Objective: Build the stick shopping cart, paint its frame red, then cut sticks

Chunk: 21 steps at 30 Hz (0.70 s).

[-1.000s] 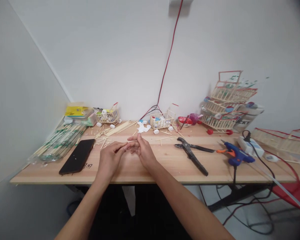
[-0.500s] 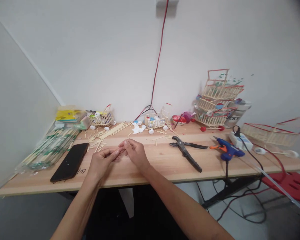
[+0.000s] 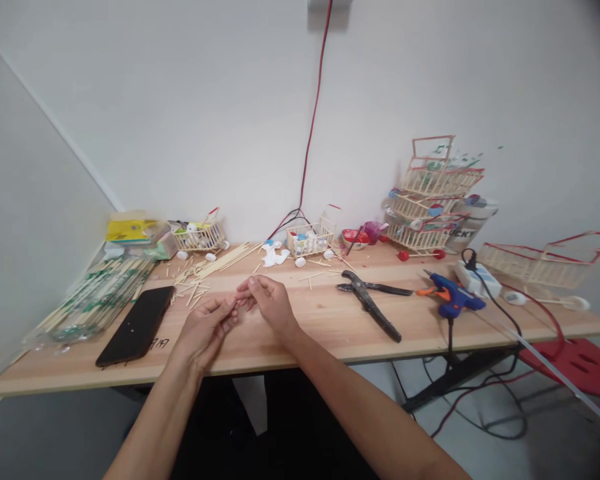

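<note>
My left hand [image 3: 205, 328] and my right hand [image 3: 269, 303] meet over the middle of the wooden table [image 3: 300, 333], fingertips touching. Both are pinched together on something small and thin that I cannot make out. Loose bamboo sticks [image 3: 215, 267] lie just beyond my hands. A black phone [image 3: 136, 325] rests flat to the left of my left hand. Black pliers [image 3: 373, 303] lie to the right of my right hand.
A bundle of wrapped chopsticks [image 3: 93, 300] sits at the far left. Small stick carts [image 3: 310, 240] stand along the wall, with a stack of them [image 3: 437, 207] at the right. A blue glue gun [image 3: 450, 299], a power strip [image 3: 477, 279] and a red stool [image 3: 577, 363] are at the right.
The view has shifted, so the table sits lower and further left. My fingers have curled from partly spread into a tighter pinch; both hands stay together at the table's middle.
</note>
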Each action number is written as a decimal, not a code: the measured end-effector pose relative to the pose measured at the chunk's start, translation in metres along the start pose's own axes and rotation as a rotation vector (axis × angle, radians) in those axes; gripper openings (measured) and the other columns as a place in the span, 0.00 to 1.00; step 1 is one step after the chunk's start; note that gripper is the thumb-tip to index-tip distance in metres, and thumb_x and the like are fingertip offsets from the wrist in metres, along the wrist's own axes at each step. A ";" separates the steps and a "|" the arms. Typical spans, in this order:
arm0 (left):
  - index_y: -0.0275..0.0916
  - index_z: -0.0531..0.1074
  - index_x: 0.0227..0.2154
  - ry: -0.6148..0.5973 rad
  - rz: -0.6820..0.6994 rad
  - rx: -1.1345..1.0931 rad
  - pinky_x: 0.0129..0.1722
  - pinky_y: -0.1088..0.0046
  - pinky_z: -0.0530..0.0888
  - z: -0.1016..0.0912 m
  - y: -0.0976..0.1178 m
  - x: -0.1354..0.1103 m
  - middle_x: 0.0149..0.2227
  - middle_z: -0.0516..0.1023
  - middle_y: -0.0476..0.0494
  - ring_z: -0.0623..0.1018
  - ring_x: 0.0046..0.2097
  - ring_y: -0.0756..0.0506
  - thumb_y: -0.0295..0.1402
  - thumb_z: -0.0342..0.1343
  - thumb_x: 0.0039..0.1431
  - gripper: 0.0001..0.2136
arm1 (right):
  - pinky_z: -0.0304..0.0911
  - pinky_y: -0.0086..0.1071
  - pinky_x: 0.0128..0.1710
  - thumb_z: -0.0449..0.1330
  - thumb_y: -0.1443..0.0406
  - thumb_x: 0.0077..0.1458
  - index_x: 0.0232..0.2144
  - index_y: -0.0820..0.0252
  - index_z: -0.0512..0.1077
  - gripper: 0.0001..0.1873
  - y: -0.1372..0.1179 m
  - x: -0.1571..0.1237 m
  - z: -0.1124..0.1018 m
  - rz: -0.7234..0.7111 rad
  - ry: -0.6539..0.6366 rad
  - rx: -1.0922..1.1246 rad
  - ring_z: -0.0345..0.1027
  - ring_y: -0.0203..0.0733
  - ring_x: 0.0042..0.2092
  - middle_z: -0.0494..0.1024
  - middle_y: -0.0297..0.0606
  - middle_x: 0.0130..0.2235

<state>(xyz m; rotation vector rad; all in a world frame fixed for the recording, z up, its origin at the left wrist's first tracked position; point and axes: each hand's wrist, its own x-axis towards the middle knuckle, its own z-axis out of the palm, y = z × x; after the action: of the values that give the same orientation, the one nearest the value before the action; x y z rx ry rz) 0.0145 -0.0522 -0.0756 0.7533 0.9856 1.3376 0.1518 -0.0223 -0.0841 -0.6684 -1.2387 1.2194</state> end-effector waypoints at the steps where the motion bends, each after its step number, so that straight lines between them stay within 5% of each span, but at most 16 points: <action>1: 0.32 0.81 0.25 -0.010 0.003 -0.022 0.28 0.83 0.74 0.000 -0.001 0.001 0.23 0.77 0.48 0.74 0.27 0.55 0.35 0.79 0.26 0.20 | 0.67 0.28 0.26 0.59 0.44 0.55 0.27 0.60 0.74 0.25 0.000 0.000 0.000 -0.005 0.006 -0.002 0.74 0.37 0.26 0.80 0.38 0.26; 11: 0.32 0.76 0.20 -0.053 0.101 -0.125 0.28 0.84 0.74 0.005 -0.009 0.004 0.22 0.75 0.48 0.73 0.26 0.54 0.35 0.79 0.28 0.19 | 0.71 0.29 0.33 0.62 0.45 0.53 0.29 0.60 0.74 0.23 0.001 0.001 -0.001 0.032 0.034 0.082 0.74 0.35 0.28 0.81 0.38 0.27; 21: 0.35 0.73 0.21 0.032 0.190 0.041 0.29 0.82 0.72 -0.002 0.006 0.007 0.22 0.76 0.49 0.74 0.26 0.53 0.40 0.79 0.27 0.23 | 0.63 0.27 0.32 0.62 0.50 0.53 0.32 0.62 0.74 0.19 0.008 0.006 -0.006 0.112 0.068 0.164 0.70 0.34 0.32 0.78 0.37 0.29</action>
<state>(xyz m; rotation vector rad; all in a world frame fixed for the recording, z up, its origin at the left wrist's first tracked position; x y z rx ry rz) 0.0097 -0.0450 -0.0718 0.8771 0.9883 1.5010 0.1538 -0.0134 -0.0912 -0.6594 -1.0440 1.3632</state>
